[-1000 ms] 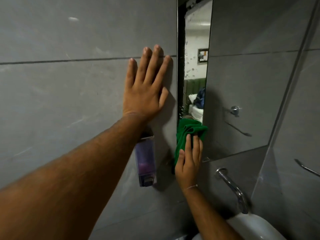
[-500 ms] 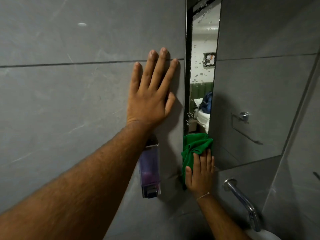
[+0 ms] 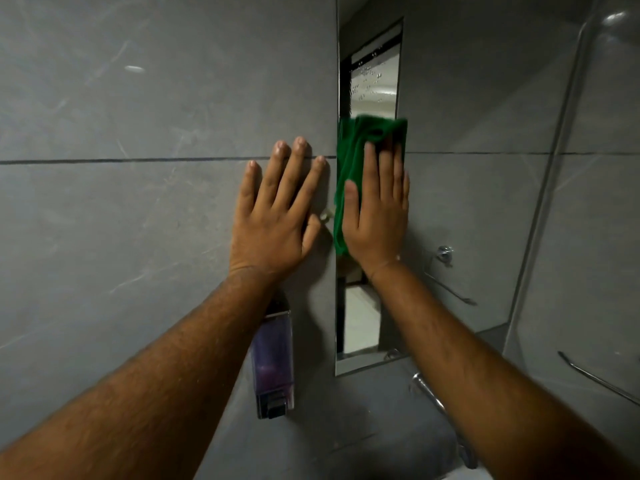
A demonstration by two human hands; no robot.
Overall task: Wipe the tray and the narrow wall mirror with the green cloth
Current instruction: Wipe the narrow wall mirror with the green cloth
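The narrow wall mirror (image 3: pixel 374 81) runs vertically down the grey tiled wall, with water droplets on its upper part. My right hand (image 3: pixel 377 216) lies flat on the green cloth (image 3: pixel 353 147), pressing it against the middle of the mirror. The cloth sticks out above and to the left of my fingers. My left hand (image 3: pixel 277 220) is spread flat on the wall tile just left of the mirror's edge, holding nothing. No tray is in view.
A clear soap dispenser with purple liquid (image 3: pixel 273 362) hangs on the wall below my left wrist. A chrome tap (image 3: pixel 429 396) sticks out below the mirror. A chrome hook and rail (image 3: pixel 445 254) sit to the right, and a glass panel (image 3: pixel 571 237) stands beyond.
My right hand has slid the green cloth up the mirror from its lower part to its middle. My left hand stays flat on the wall.
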